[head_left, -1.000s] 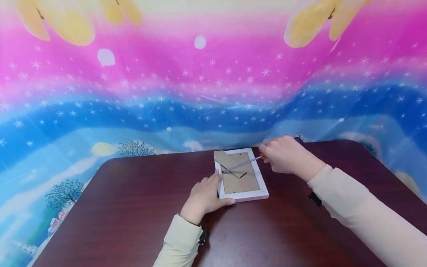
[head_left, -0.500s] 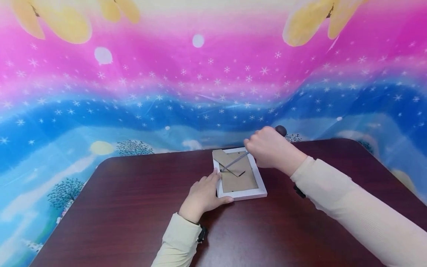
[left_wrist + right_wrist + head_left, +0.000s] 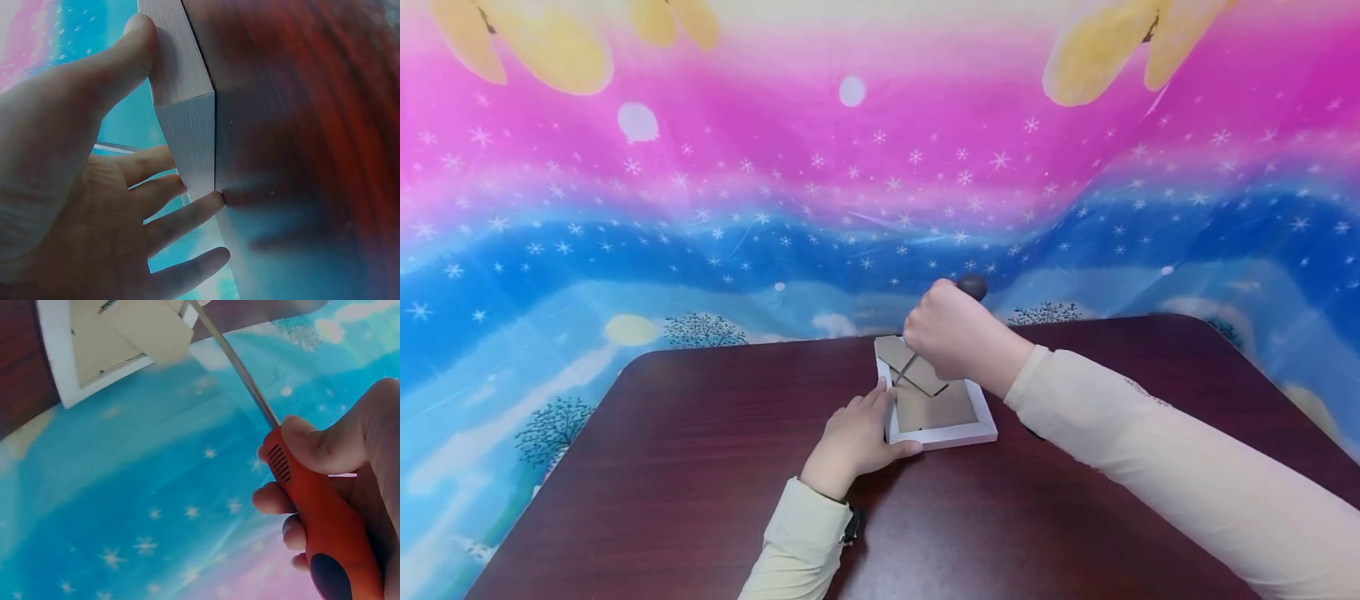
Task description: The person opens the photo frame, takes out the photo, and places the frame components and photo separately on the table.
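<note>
A white picture frame [image 3: 958, 436] lies on the table with its back up, showing a brown backing board [image 3: 934, 411] and a cardboard stand leg [image 3: 891, 354]. My left hand [image 3: 850, 437] steadies the frame's near left corner. In the left wrist view its thumb presses one side of the frame [image 3: 181, 56], and its straight, spread fingers touch the adjoining side. My right hand [image 3: 962, 337] grips the red and black handle of a screwdriver [image 3: 325, 506]. The shaft slants down to the frame's left inner edge, close to my left fingertips.
The dark reddish-brown table [image 3: 715, 450] has its far edge just behind the frame. A colourful patterned cloth [image 3: 775, 167] hangs right beyond that edge. My right forearm [image 3: 1135, 433] reaches across the table's right side.
My right hand has swung left and slightly up with the screwdriver, so its shaft stands steeper. The screwdriver's tip stays at the frame's left inner edge. My left hand keeps its place.
</note>
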Available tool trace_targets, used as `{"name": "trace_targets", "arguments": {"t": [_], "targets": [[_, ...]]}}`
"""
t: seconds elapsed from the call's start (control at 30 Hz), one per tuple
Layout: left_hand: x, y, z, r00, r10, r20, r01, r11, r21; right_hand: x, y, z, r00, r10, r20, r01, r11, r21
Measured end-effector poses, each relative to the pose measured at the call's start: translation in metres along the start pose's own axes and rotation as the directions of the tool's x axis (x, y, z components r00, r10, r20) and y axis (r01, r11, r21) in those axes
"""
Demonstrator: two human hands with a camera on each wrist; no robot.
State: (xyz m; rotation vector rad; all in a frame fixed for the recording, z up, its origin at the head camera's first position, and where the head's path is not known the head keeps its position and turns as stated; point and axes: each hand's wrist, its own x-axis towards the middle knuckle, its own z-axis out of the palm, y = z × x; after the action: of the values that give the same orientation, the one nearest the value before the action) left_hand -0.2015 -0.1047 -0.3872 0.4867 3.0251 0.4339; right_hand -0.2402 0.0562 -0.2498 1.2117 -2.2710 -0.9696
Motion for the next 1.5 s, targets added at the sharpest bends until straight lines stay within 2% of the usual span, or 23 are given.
{"name": "trace_targets", "arguments": {"t": [0.3, 0.47, 0.57, 0.7, 0.8, 0.93, 1.07, 1.23, 1.37, 1.5], "targets": [[0.002, 0.001, -0.001, 0.999, -0.032, 0.043, 0.032, 0.999, -0.005, 0.018, -0.014, -0.023, 0.990, -0.097, 0.101, 0.113, 0.981, -0.159], [0.003, 0.004, -0.003, 0.998, -0.040, 0.053, 0.041, 0.999, -0.011, 0.016, -0.014, -0.020, 0.992, -0.083, 0.097, 0.099, 0.981, -0.168], [0.003, 0.004, -0.002, 0.999, -0.030, 0.041, 0.030, 0.999, -0.010, 0.009, -0.009, -0.014, 0.997, -0.043, 0.065, 0.051, 0.991, -0.127], [0.003, 0.003, -0.002, 1.000, -0.007, 0.020, 0.007, 1.000, -0.007, -0.002, 0.000, -0.002, 0.999, 0.026, 0.020, -0.026, 1.000, 0.000], [0.002, 0.000, -0.001, 1.000, 0.001, 0.022, 0.000, 1.000, -0.022, -0.012, 0.007, 0.008, 0.997, 0.075, -0.009, -0.073, 0.989, 0.128], [0.000, -0.004, -0.001, 0.999, 0.001, 0.040, 0.002, 0.998, -0.067, -0.026, 0.011, 0.024, 0.990, 0.132, -0.054, -0.116, 0.964, 0.238], [-0.001, -0.008, -0.001, 0.998, -0.003, 0.064, 0.010, 0.995, -0.101, -0.042, 0.012, 0.040, 0.978, 0.200, -0.066, -0.163, 0.918, 0.360], [0.001, -0.012, 0.001, 0.997, -0.010, 0.082, 0.020, 0.993, -0.118, -0.061, 0.009, 0.062, 0.957, 0.287, 0.042, -0.263, 0.798, 0.543], [0.002, -0.015, 0.000, 0.996, -0.004, 0.090, 0.016, 0.991, -0.134, -0.075, 0.003, 0.079, 0.937, 0.335, 0.102, -0.324, 0.719, 0.615], [0.002, -0.018, -0.002, 0.995, 0.007, 0.104, 0.010, 0.987, -0.161, -0.089, -0.003, 0.091, 0.921, 0.374, 0.104, -0.346, 0.668, 0.659]]}}
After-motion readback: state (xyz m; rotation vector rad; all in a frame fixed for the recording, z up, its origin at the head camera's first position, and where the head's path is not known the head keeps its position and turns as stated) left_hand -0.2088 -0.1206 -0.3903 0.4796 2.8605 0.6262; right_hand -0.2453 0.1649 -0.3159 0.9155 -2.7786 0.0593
